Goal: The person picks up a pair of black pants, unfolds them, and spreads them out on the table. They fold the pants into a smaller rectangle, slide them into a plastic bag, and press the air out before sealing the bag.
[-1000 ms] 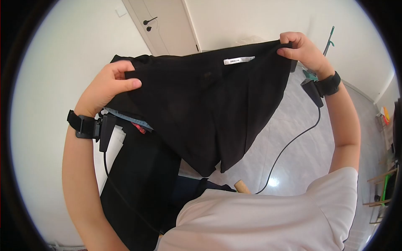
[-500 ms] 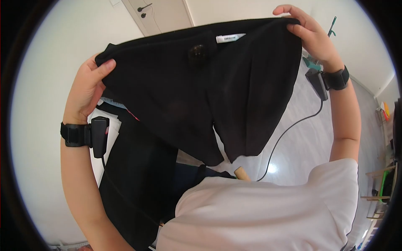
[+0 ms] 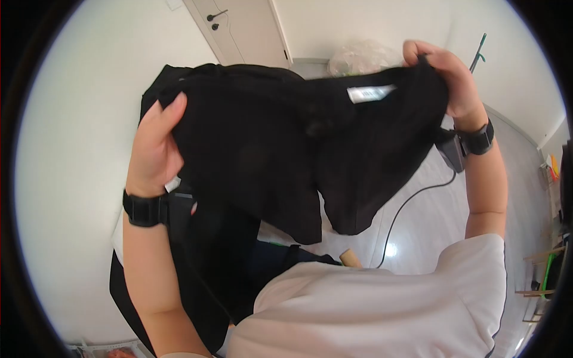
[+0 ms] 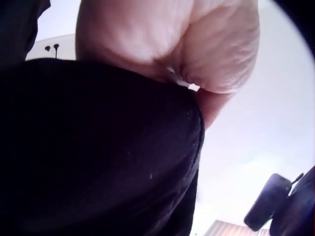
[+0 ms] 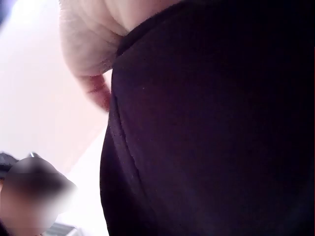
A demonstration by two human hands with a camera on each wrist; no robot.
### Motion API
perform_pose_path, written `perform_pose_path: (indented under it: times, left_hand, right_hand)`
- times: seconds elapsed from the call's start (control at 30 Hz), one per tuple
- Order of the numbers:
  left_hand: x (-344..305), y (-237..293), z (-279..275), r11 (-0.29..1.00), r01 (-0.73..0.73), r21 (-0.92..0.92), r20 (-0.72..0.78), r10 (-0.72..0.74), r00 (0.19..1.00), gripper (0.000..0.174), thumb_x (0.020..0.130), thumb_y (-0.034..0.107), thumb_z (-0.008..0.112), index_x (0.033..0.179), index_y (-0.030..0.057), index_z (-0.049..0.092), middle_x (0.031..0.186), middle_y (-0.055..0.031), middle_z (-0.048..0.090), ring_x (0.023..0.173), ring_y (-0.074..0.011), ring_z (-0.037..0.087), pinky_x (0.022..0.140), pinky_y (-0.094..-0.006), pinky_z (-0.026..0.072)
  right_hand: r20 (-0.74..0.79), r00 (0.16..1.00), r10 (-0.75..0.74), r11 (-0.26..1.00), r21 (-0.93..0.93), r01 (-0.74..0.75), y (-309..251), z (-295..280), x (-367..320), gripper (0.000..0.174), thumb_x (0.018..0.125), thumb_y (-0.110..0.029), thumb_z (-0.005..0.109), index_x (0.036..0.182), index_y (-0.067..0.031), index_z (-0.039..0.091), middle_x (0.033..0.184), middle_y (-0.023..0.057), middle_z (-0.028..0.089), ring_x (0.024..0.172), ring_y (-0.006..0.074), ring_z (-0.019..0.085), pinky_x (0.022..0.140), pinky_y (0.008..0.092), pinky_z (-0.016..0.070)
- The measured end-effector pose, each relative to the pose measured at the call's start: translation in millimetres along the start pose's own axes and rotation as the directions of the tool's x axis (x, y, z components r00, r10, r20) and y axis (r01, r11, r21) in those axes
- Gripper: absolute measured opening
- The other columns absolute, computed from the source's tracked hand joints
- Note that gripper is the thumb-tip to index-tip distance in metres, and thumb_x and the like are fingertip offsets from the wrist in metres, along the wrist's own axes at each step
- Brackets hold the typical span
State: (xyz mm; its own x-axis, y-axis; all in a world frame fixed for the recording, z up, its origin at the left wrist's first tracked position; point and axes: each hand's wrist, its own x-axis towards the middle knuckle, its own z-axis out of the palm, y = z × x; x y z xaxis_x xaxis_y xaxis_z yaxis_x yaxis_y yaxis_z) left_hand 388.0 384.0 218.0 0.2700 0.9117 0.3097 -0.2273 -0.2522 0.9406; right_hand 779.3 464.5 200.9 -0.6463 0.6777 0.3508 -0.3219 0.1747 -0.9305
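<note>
Both hands, the left (image 3: 156,156) and right (image 3: 449,76), are raised apart, gripping black shorts (image 3: 268,143) between them.

The shorts (image 3: 256,155) hang between left hand (image 3: 156,146) and right hand (image 3: 452,76), before the door (image 3: 253,36) and, right of it, a bag (image 3: 364,58).

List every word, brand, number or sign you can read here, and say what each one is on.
None can be read.
The white label near the top edge of the black shorts has faint marks, too blurred to make out.
No other lettering shows.
</note>
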Motion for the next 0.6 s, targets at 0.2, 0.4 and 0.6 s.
perform_pose_path:
  times: [0.2, 0.4, 0.6]
  left_hand:
    - [7.4, -13.4, 11.1, 0.986, 0.045, 0.160, 0.082, -0.059, 0.995, 0.042, 0.081, 0.018, 0.072, 0.114, -0.0034, 0.057, 0.108, -0.0114, 0.064, 0.099, -0.0194, 0.062, 0.085, -0.0309, 0.0499]
    - [56.0, -61.0, -23.2, 0.944, 0.200, 0.261, -0.350, -0.101, 0.931, 0.027, 0.085, 0.018, 0.069, 0.102, -0.0020, 0.064, 0.097, -0.0093, 0.067, 0.086, -0.0189, 0.064, 0.078, -0.0311, 0.0507]
    - [47.0, -43.9, 0.2, 0.899, 0.221, 0.377, -0.436, -0.038, 0.899, 0.038, 0.085, 0.022, 0.069, 0.103, -0.0107, 0.060, 0.099, -0.0159, 0.066, 0.090, -0.0204, 0.064, 0.083, -0.0301, 0.0495]
  right_hand:
    - [0.083, 0.988, 0.131, 0.969, -0.222, -0.109, 26.2, -27.6, 5.1, 0.050, 0.069, -0.020, 0.079, 0.106, 0.0047, 0.056, 0.092, 0.0043, 0.061, 0.084, 0.0086, 0.058, 0.075, 0.0207, 0.0469]
    - [-0.350, 0.883, 0.313, 0.949, 0.077, -0.306, 72.7, -35.2, 65.6, 0.032, 0.085, -0.009, 0.065, 0.114, 0.0017, 0.058, 0.105, 0.0120, 0.066, 0.091, 0.0219, 0.065, 0.081, 0.0345, 0.0533]
    - [-0.363, 0.889, 0.280, 0.960, 0.109, -0.258, 73.2, -30.7, 55.9, 0.028, 0.085, -0.013, 0.065, 0.108, 0.0016, 0.062, 0.102, 0.0123, 0.067, 0.089, 0.0211, 0.065, 0.081, 0.0349, 0.0534]
